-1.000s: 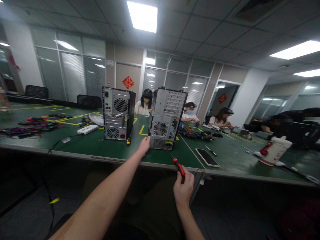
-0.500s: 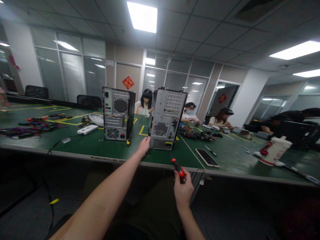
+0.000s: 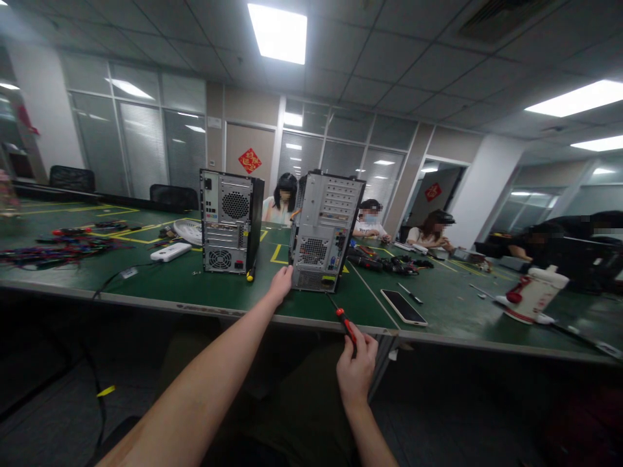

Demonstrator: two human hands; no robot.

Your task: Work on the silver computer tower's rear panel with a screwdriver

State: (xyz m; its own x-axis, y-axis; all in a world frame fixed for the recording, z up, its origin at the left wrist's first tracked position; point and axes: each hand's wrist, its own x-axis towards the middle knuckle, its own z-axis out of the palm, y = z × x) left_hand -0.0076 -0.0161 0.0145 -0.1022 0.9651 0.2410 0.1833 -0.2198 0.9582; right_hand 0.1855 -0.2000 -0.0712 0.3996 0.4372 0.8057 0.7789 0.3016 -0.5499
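A grey computer case (image 3: 324,224) stands upright on the green table, its rear panel facing me. My left hand (image 3: 281,285) grips its lower left edge, and the fingertips are partly hidden there. In my right hand (image 3: 357,366) is a screwdriver (image 3: 344,322) with a red and black handle, the fingers closed round it. Its shaft slants up to the left, and the tip is at the case's bottom edge; whether it sits in a screw is too small to tell. Another computer case (image 3: 226,224) stands to the left, with a yellow-tipped screwdriver (image 3: 250,275) beside its base.
A phone (image 3: 403,306) and a thin pen-like tool (image 3: 409,292) lie to the right, near a white and red tumbler (image 3: 535,294). Black cables (image 3: 389,263) lie behind. On the left are a white power strip (image 3: 171,252) and bundled wires (image 3: 63,250). Several people sit across the table.
My right hand's fingers have shifted round the screwdriver handle, and the handle has turned slightly. The left hand and both cases look the same.
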